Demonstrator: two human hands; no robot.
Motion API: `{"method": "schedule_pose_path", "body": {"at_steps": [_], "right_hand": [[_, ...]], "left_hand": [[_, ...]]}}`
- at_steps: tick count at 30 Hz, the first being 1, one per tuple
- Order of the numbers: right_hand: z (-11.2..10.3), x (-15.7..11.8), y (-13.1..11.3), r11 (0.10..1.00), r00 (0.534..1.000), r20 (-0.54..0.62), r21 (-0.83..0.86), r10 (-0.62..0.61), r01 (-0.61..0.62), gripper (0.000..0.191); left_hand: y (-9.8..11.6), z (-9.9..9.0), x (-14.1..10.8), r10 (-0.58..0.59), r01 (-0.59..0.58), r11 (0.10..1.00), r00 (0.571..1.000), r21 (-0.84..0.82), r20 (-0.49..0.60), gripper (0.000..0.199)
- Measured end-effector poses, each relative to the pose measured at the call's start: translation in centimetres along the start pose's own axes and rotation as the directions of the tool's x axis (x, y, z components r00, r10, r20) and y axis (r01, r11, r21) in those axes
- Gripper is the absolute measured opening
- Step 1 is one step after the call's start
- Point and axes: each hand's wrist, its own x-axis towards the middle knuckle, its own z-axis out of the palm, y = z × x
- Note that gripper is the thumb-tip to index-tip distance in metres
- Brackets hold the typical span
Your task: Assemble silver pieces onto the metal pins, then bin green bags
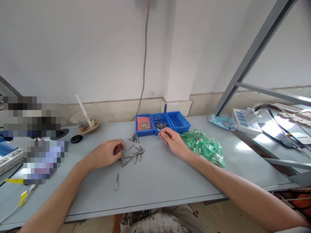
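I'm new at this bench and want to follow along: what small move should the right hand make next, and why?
Probably the right hand should ease slightly over the middle blue bin and let go: it appears to pinch a metal pin at that bin's near edge, and similar pins already lie inside.

Soft, even daylight-pale light fills the scene, leaving the wall beyond the hands a muted gray. White glare burns on the surface well right of the right hand, while small glints speckle the bag just beside it. Faint shadow gathers beneath the left hand; rods near its fingertips look slightly soft. Coarse pixel blocks obscure patches farther left. Wide-angle distortion stretches both forearms toward the lower corners.
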Motion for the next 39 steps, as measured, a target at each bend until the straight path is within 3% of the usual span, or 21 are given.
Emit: {"method": "schedule_pose_path", "body": {"at_steps": [19, 23, 28, 35, 39], "right_hand": [[0.2, 0.0, 0.0, 1.000, 1.000, 0.007, -0.006, 0.001, -0.001, 0.021], [0.2, 0.0, 0.1, 1.000, 1.000, 0.007, -0.029, 0.004, -0.004, 0.021], [0.1, 0.1, 0.7, 0.999, 1.000, 0.008, -0.038, -0.009, 0.009, 0.022], [0.2, 0.2, 1.1, 1.000, 1.000, -0.017, -0.016, -0.009, 0.009, 0.022], [0.1, 0.2, 0.9, 0.995, 0.995, -0.069, -0.076, -0.066, 0.061, 0.016]], "left_hand": [[-0.5, 0.9, 0.6, 0.072, -0.076, 0.996, 0.995, -0.052, -0.061, 0.015], [-0.3, 1.1, 0.8, 0.137, -0.134, 0.990, 0.984, 0.037, -0.114, 0.018], [-1.2, 0.8, 0.7, 0.118, -0.091, 0.976, 0.984, 0.197, -0.130, 0.023], [-1.3, 1.0, 0.7, 0.157, -0.142, 0.977, 0.984, 0.158, -0.086, 0.029], [-1.0, 1.3, 0.9, 0.211, -0.193, 0.969, 0.971, 0.151, -0.113, 0.027]]}}
